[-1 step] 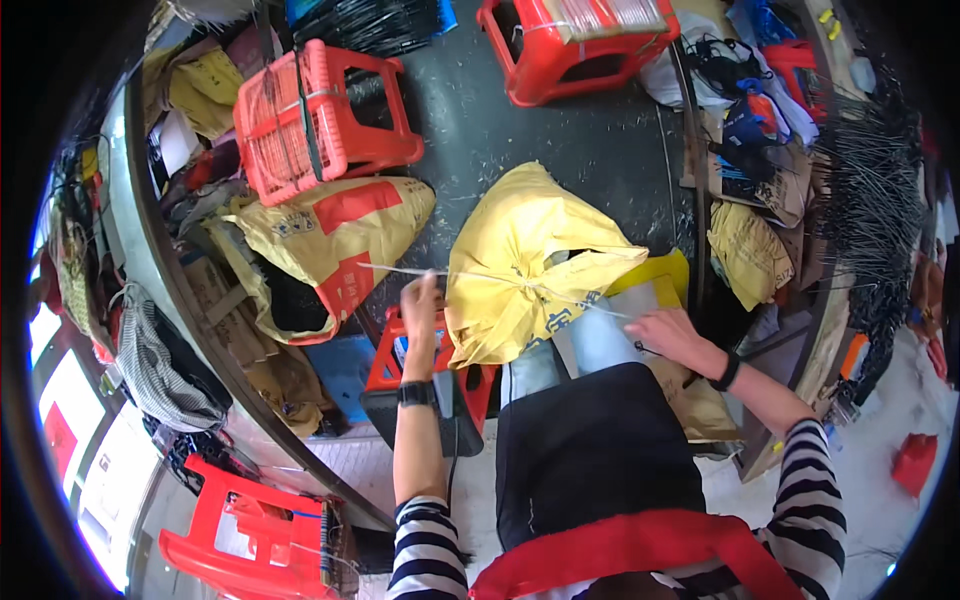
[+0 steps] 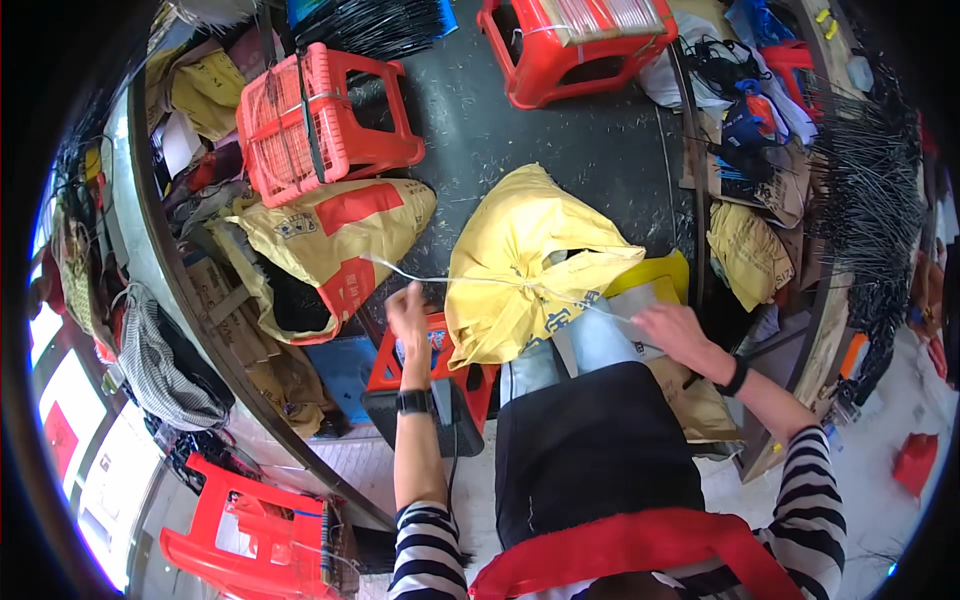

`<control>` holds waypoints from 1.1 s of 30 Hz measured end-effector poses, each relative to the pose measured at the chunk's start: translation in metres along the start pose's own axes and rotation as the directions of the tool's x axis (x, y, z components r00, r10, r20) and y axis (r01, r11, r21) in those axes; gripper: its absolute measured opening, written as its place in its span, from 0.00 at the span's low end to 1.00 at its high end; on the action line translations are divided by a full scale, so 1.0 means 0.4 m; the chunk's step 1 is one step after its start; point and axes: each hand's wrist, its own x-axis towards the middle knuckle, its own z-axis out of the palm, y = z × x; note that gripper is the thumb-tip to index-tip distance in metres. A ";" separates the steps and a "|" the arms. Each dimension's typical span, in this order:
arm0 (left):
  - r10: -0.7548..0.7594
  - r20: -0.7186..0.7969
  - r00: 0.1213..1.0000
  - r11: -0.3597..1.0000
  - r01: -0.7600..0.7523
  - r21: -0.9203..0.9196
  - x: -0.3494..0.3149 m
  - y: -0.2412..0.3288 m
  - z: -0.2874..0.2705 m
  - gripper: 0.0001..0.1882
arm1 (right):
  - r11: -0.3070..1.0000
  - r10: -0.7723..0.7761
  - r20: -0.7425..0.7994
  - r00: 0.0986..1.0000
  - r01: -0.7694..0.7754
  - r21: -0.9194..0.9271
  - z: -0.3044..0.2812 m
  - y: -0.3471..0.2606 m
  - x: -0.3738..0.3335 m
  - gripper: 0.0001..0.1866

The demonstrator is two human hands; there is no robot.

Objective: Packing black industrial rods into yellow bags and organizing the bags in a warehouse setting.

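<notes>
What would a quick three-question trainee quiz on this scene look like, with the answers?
1. True or false: a white string runs across the gathered part of the yellow bag.

2. Which pattern do the person's sleeves show?
A) dots
B) stripes
C) checks

3. Fill in: the left hand is to the ____ of the bag, the right hand to the ____.

Key: 1. True. 2. B. 3. left; right.
</notes>
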 end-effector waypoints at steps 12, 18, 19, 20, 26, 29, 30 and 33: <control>0.487 0.518 0.704 0.648 -0.688 0.325 -0.308 0.090 0.414 0.20 | 0.988 -0.152 -0.558 0.816 0.142 -0.062 -0.180 -0.020 0.186 0.05; 0.649 0.569 0.505 0.491 -0.849 0.193 -0.354 0.043 0.355 0.11 | 0.963 0.164 -0.499 0.851 -0.029 0.268 -0.241 0.005 0.114 0.03; 0.719 0.513 0.469 0.437 -0.879 0.192 -0.358 0.042 0.353 0.12 | 0.978 0.102 -0.524 0.846 0.009 0.206 -0.216 0.016 0.115 0.03; 0.782 0.453 0.428 0.381 -0.904 0.196 -0.358 0.044 0.358 0.12 | 0.974 0.106 -0.509 0.854 0.013 0.225 -0.205 0.021 0.107 0.03; 0.579 0.441 0.686 0.801 -0.578 -0.153 -0.287 0.059 0.422 0.15 | 0.993 -0.117 -0.481 0.869 0.100 -0.062 -0.317 -0.019 0.110 0.04; 0.535 0.476 0.699 0.809 -0.585 -0.051 -0.268 0.051 0.423 0.14 | 0.987 -0.155 -0.592 0.791 0.152 -0.054 -0.333 -0.066 0.094 0.08; 0.535 0.484 0.693 0.811 -0.582 -0.064 -0.271 0.055 0.421 0.14 | 0.949 -0.313 -0.536 0.784 0.237 -0.207 -0.332 -0.078 0.076 0.09; 0.527 0.515 0.676 0.815 -0.575 -0.079 -0.259 0.044 0.406 0.14 | 0.799 -0.561 -0.341 0.755 0.385 -0.462 -0.299 -0.114 0.103 0.12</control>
